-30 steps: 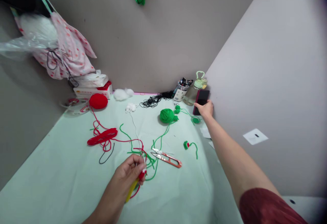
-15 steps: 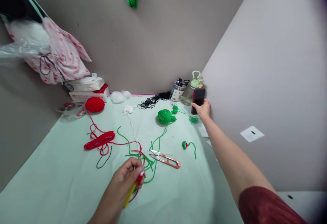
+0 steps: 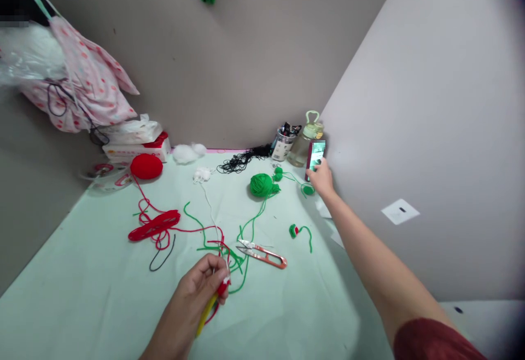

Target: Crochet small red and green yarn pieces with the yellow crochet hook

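Observation:
Low in the head view, my left hand (image 3: 205, 283) is closed around a small red and white crochet piece (image 3: 223, 286) and a yellow-handled crochet hook (image 3: 206, 313). White yarn runs up from its fingers. Far to the right, my right hand (image 3: 322, 178) reaches to a phone (image 3: 315, 155) propped upright by the bottle. Its thumb and a finger are apart and touch the lit screen; the other fingers are hidden. Orange thread snips (image 3: 264, 254) lie right of my left hand, beside cut green yarn (image 3: 233, 259).
A red yarn ball (image 3: 146, 167), red skein (image 3: 156, 226), green yarn ball (image 3: 261, 185) and white yarn (image 3: 202, 174) lie on the table. At the back stand a pen cup (image 3: 283, 146) and a bottle (image 3: 301, 146). A small green-red crochet piece (image 3: 294, 231) lies at right.
The phone screen was dark and is now lit. My right hand has shifted from the phone's right edge to the front of its screen. My left hand keeps its hold; the view shifted slightly.

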### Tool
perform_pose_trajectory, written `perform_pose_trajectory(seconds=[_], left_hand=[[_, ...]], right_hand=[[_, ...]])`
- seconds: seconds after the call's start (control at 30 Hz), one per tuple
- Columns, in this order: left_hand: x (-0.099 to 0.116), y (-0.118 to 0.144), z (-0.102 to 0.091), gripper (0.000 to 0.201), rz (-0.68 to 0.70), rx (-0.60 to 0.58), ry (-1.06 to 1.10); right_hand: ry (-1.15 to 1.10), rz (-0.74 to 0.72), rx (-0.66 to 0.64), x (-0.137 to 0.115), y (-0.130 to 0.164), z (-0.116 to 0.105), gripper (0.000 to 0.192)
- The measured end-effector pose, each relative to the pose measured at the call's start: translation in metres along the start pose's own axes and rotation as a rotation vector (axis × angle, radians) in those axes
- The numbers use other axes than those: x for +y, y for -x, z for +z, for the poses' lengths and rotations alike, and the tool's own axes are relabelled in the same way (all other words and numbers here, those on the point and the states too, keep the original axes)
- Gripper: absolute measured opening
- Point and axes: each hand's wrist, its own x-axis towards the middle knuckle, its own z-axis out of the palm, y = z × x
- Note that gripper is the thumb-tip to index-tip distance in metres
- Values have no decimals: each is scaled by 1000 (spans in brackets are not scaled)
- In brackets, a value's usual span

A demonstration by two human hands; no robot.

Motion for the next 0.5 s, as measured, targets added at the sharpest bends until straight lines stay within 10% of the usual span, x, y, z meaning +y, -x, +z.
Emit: perform_pose_trajectory(seconds=[0.5], left_hand=[[-5,-6,-8,47,-69,-39,-3]], right_hand=[[-207,-64,189,21,5,-8,47]])
